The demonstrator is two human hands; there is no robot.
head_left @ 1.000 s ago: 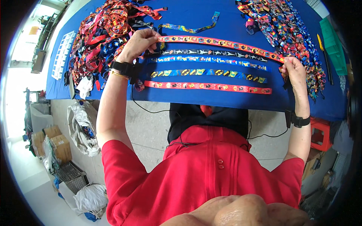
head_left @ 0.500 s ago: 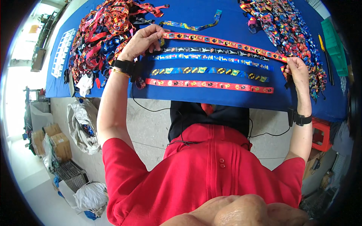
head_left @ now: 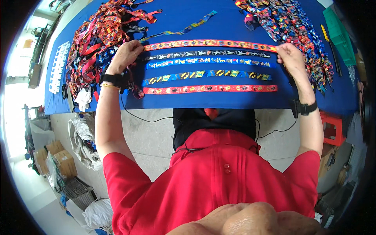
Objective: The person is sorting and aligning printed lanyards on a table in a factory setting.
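Table edge: the blue-covered table [head_left: 219,103] begins beyond the person's red shirt [head_left: 211,172], with a forearm reaching over it at either side.
Nearest row: a coral-red strap [head_left: 211,89] lies flat, running left to right.
Middle rows: farther in come a blue-and-yellow strap [head_left: 207,73], a bright blue strap [head_left: 207,61] and a black strap [head_left: 207,53] with pale figures, all roughly parallel, the last two just beside each other.
Left hand [head_left: 126,56]: thumb and fingertips together, pinched on the left end of a red-and-yellow strap [head_left: 209,43].
Right hand [head_left: 291,59]: thumb and finger likewise closed on its right end.
Held strap: stretched between the hands, just beyond the black one, its long axis left to right, matching the rows. It runs rightward from the left fingers and leftward from the right ones, so neither hand is nearer. From where I stand I can't quite tell whether its middle rests on the table or hangs just above.
Heaps: tangled straps make a left heap [head_left: 98,43] and a right heap [head_left: 290,35], one beyond each hand.
Far side: a loose patterned strap [head_left: 191,27] slants away rightward; a green tray [head_left: 340,37] sits far right.
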